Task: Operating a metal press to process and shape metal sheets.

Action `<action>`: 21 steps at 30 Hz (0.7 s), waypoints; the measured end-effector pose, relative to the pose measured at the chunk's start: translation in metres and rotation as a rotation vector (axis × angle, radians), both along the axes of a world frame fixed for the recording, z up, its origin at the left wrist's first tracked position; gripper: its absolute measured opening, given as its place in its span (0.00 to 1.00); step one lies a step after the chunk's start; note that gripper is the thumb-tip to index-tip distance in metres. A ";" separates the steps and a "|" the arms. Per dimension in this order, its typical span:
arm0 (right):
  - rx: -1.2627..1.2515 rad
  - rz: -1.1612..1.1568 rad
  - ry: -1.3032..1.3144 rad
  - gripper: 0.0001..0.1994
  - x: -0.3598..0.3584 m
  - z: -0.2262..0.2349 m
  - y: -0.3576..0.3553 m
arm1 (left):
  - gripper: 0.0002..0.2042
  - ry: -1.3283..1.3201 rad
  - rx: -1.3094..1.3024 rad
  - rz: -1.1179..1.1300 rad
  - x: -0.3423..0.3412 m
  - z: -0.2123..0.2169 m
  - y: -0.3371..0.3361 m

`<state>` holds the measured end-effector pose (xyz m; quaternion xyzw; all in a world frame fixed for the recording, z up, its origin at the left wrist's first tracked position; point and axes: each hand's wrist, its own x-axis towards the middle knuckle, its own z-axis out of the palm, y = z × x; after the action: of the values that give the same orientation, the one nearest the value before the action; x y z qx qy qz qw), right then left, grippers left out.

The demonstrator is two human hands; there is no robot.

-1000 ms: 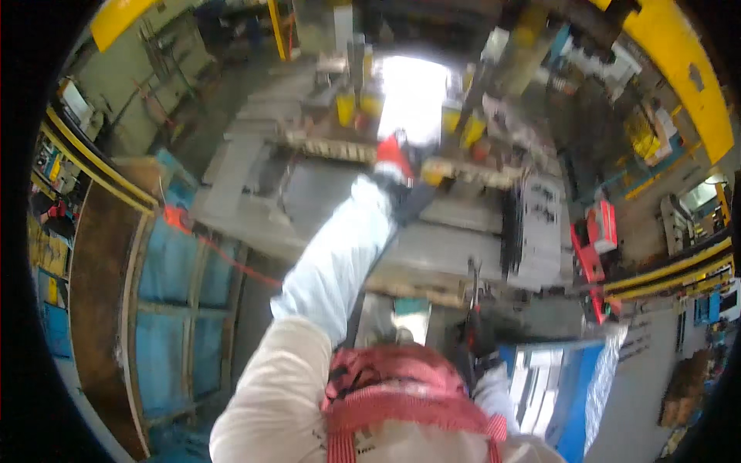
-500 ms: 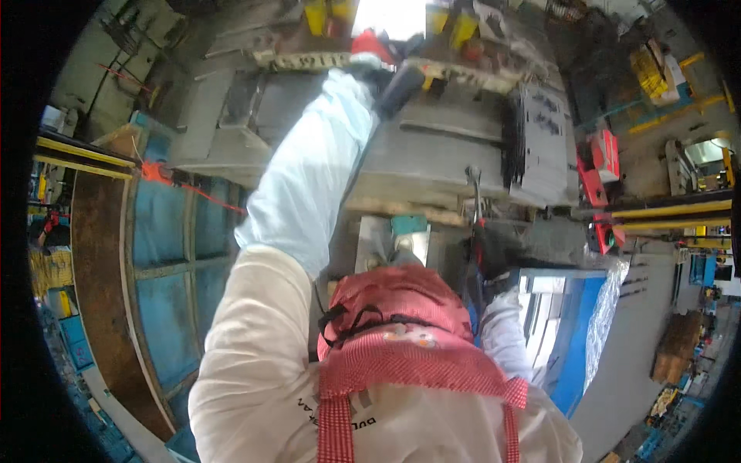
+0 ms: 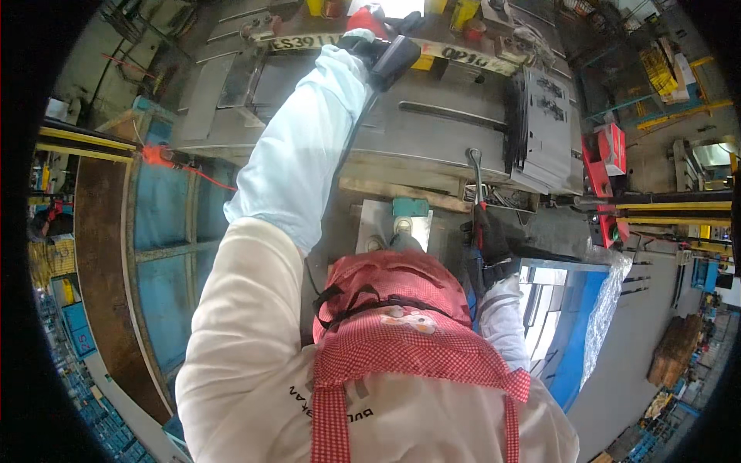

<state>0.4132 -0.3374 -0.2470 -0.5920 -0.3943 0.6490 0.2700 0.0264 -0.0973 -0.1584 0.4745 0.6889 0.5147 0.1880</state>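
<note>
Over the front edge of the grey metal bed (image 3: 421, 147), a spanner (image 3: 476, 171) juts from the right hand (image 3: 492, 243), gloved fingers wrapped round its handle; holding it clear seems wise. Whether the outstretched left hand's (image 3: 366, 38) fingers grip, I cannot tell.

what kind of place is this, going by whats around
Probably a metalworking shop or factory floor: there is a stack of flat grey plates, a broad grey work surface and a wrench-like tool in the right hand.
</note>
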 end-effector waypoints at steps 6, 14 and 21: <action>0.004 0.090 -0.100 0.18 -0.012 0.016 0.010 | 0.23 -0.051 0.013 -0.015 0.002 0.005 -0.002; 0.175 0.183 -0.060 0.22 -0.004 -0.008 0.009 | 0.22 -0.090 0.026 -0.045 0.004 0.006 -0.002; 0.049 0.151 -0.037 0.19 -0.004 -0.016 0.014 | 0.22 -0.120 0.038 -0.063 0.004 0.007 -0.003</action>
<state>0.4095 -0.3235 -0.2629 -0.5656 -0.4587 0.6465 0.2273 0.0307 -0.0999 -0.1510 0.4675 0.6513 0.5491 0.2361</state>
